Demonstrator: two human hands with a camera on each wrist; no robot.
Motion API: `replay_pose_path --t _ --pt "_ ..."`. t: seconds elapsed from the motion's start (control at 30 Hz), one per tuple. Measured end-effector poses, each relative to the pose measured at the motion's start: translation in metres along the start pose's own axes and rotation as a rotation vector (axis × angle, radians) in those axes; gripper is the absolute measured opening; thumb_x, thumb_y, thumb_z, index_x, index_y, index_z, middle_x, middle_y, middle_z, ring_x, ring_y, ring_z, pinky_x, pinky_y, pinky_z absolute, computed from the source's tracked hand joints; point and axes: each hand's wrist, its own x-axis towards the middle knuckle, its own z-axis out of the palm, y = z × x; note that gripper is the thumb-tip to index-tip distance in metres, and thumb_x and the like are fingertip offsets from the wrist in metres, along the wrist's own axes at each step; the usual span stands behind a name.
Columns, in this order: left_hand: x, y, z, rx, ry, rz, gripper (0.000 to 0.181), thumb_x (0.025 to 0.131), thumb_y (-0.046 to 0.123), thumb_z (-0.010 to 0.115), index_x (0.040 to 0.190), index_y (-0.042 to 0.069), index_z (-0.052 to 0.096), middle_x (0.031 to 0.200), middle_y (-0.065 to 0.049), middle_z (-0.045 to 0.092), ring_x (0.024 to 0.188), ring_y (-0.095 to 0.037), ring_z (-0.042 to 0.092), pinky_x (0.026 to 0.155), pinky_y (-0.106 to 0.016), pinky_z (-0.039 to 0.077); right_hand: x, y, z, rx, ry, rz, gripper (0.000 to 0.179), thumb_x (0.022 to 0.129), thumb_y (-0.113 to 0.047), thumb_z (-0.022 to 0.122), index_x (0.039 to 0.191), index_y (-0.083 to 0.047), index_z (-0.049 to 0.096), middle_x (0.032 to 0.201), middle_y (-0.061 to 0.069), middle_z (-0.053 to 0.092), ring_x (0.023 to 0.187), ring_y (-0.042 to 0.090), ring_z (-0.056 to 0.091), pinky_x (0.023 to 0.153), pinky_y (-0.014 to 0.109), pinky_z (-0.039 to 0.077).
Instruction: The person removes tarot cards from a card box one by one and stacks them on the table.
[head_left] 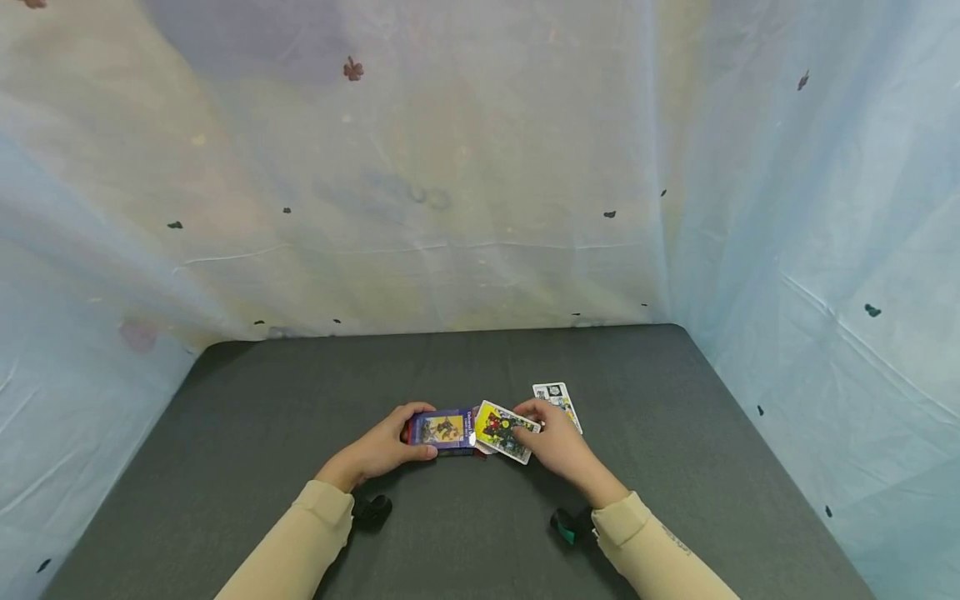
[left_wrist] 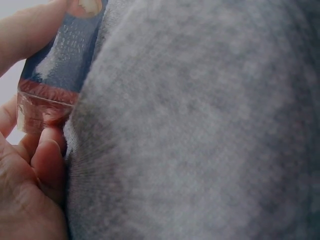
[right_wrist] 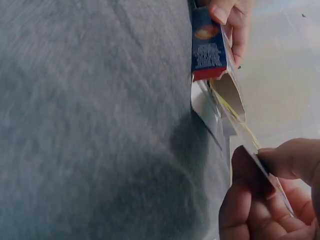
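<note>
Your right hand (head_left: 557, 440) pinches a card (head_left: 495, 427) in its fingers (right_wrist: 237, 204), long axis slanting rightward, toward you, from the open end of the box (head_left: 444, 430) your left hand (head_left: 386, 450) grips.

Head camera: elevated, facing forward and down across the table (head_left: 472, 533). 2 wrist cameras: close range, low at the table surface. All 3 views share the box (head_left: 442, 429).

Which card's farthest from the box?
The card on the table, partly behind the right hand; the yellow-pictured card pinched in that hand is by the box.
</note>
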Motion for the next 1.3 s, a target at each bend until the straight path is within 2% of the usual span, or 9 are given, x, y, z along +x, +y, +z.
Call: replay_pose_path --t 0.1,0.27,0.4,0.63,0.9,1.3 --pt "0.001 0.000 0.000 -0.004 -0.002 0.003 0.070 0.076 0.043 0.081 0.136 0.035 0.045 0.132 -0.004 0.042 0.111 -0.024 0.046 0.097 -0.047 0.036 0.001 0.006 -0.004 0.012 0.050 0.020 0.021 0.085 -0.011 0.073 0.105 -0.010 0.066 0.088 0.000 0.059 0.070 0.014 0.049 0.061 0.031 0.040" --pt "0.000 -0.001 0.002 -0.016 -0.008 0.020 0.070 0.078 0.040 0.081 0.137 0.031 0.045 0.132 -0.005 0.042 0.110 -0.024 0.047 0.095 -0.047 0.037 0.002 0.017 -0.011 0.053 0.128 0.111 0.027 0.086 -0.012 0.072 0.111 -0.008 0.062 0.091 0.006 0.060 0.055 0.014 0.043 0.051 0.028 0.038" --pt "0.000 -0.002 0.002 -0.021 -0.010 0.026 0.070 0.078 0.039 0.081 0.138 0.031 0.044 0.131 -0.005 0.041 0.110 -0.024 0.047 0.095 -0.046 0.037 0.002 0.025 -0.019 0.068 0.185 0.161 0.035 0.088 -0.012 0.069 0.120 -0.004 0.057 0.094 0.011 0.058 0.058 0.015 0.045 0.052 0.029 0.040" --pt "0.000 -0.004 0.001 -0.017 -0.004 0.014 0.071 0.076 0.042 0.081 0.137 0.034 0.045 0.132 -0.004 0.041 0.110 -0.024 0.047 0.096 -0.045 0.037 0.002 0.044 -0.038 0.039 0.249 0.236 0.044 0.091 -0.012 0.064 0.131 -0.006 0.047 0.094 0.014 0.056 0.062 0.018 0.049 0.052 0.030 0.040" --pt "-0.001 -0.004 0.000 -0.019 0.001 0.025 0.070 0.078 0.040 0.080 0.138 0.031 0.045 0.130 -0.006 0.042 0.109 -0.025 0.047 0.095 -0.046 0.037 0.000 0.056 -0.048 -0.010 0.292 0.259 0.048 0.088 -0.010 0.062 0.134 -0.007 0.047 0.090 0.013 0.056 0.065 0.019 0.049 0.056 0.032 0.039" --pt "0.001 -0.005 0.001 -0.015 -0.008 0.012 0.071 0.077 0.041 0.081 0.137 0.034 0.044 0.130 -0.004 0.042 0.109 -0.024 0.047 0.095 -0.045 0.038 0.006 0.053 -0.036 -0.045 0.323 0.268 0.048 0.089 -0.014 0.063 0.135 -0.011 0.049 0.094 0.013 0.060 0.068 0.021 0.052 0.058 0.032 0.040"
